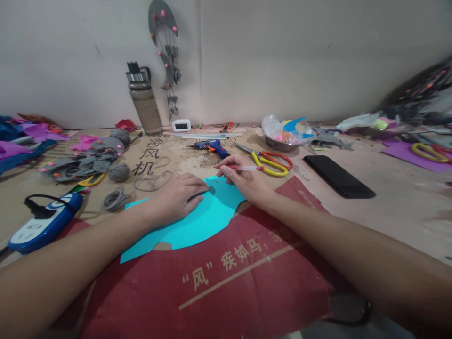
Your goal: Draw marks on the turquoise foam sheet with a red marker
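Observation:
A turquoise sheet cut to a curved shape lies on red and brown cardboard. My left hand rests flat on it, fingers stretched toward its far edge, pressing it down. My right hand sits at the sheet's upper right corner, closed on a red and white pen that points left. The pen tip hovers just beyond the sheet's far edge.
Yellow and red scissors and a blue glue gun lie just behind. A black phone lies to the right, a metal bowl of scraps behind it. A water bottle, grey felt pieces and a power strip are at left.

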A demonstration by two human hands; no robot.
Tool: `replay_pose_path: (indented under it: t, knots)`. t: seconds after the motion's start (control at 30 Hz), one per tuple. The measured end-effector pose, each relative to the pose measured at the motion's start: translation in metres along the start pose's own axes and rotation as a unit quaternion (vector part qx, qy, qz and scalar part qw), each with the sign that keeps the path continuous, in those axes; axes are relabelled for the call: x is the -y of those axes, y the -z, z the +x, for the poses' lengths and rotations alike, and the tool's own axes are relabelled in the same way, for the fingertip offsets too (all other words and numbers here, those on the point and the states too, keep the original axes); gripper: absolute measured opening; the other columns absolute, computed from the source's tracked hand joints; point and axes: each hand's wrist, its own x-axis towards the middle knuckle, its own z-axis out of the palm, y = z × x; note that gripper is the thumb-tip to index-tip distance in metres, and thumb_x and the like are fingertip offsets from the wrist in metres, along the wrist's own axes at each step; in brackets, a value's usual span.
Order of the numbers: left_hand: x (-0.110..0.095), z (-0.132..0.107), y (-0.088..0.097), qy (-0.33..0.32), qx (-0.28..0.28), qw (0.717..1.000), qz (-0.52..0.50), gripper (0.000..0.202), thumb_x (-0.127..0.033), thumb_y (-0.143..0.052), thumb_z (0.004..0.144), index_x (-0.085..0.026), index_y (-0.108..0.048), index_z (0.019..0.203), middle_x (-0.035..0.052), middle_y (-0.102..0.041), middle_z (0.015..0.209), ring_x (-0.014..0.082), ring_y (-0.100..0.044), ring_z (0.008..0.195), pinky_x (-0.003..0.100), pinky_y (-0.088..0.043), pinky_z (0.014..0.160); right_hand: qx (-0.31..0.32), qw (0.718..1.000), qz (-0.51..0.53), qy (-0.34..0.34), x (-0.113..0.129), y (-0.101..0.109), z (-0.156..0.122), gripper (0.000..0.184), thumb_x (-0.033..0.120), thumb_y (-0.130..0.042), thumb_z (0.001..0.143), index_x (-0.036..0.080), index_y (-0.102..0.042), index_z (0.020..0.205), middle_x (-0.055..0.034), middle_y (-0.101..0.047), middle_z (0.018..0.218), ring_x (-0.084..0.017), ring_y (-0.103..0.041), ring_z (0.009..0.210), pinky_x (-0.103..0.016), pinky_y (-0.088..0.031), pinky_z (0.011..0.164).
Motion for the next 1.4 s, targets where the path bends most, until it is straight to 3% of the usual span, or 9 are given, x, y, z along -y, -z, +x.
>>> replay_pose_path:
  t: [0.67, 1.0, 1.23, 1.4]
  knots:
    - [0.004, -0.002, -0.002, -0.011, -0.006, 1.000, 0.000, 0.031, -0.027, -0.041, 0.095, -0.020, -0.064, 0.114, 0.0069, -0.066, 0.119, 0.0211, -0.059, 0.107, 0.041, -0.042, 0.095, 0.028, 1.000, 0.007, -0.011, -0.002, -0.002, 0.001, 0.023, 0.042, -0.050, 0.089, 0.020, -0.054, 0.093, -0.0029, -0.067, 0.083, -0.015, -0.063, 0.078, -0.029, -0.049, 0.068]
    - [0.001, -0.005, 0.001, 0.007, -0.005, 1.000, 0.013, 0.031, -0.029, -0.043, 0.095, -0.023, -0.063, 0.117, 0.0047, -0.065, 0.122, 0.0223, -0.056, 0.112, 0.042, -0.039, 0.097, -0.032, 0.996, 0.088, -0.007, 0.009, 0.004, 0.008, 0.024, 0.044, -0.046, 0.092, 0.020, -0.051, 0.087, -0.0011, -0.066, 0.075, -0.012, -0.061, 0.067, -0.024, -0.047, 0.059]
    - [-0.002, -0.005, 0.002, -0.001, -0.011, 1.000, 0.021, 0.031, -0.026, -0.042, 0.094, -0.019, -0.065, 0.115, 0.0065, -0.066, 0.118, 0.0229, -0.058, 0.101, 0.041, -0.045, 0.088, 0.069, 0.997, 0.019, -0.005, 0.023, -0.005, 0.023, 0.012, 0.031, -0.050, 0.090, 0.021, -0.053, 0.086, -0.0018, -0.065, 0.077, -0.014, -0.062, 0.072, -0.026, -0.048, 0.060]
    - [-0.003, -0.005, 0.001, -0.015, -0.014, 0.999, 0.024, 0.030, -0.022, -0.043, 0.094, -0.017, -0.065, 0.112, 0.0072, -0.067, 0.116, 0.0221, -0.061, 0.099, 0.039, -0.046, 0.089, 0.059, 0.998, 0.007, -0.010, 0.022, -0.022, 0.028, 0.012, 0.031, -0.050, 0.090, 0.020, -0.051, 0.084, -0.0005, -0.062, 0.071, -0.014, -0.060, 0.067, -0.027, -0.047, 0.063]
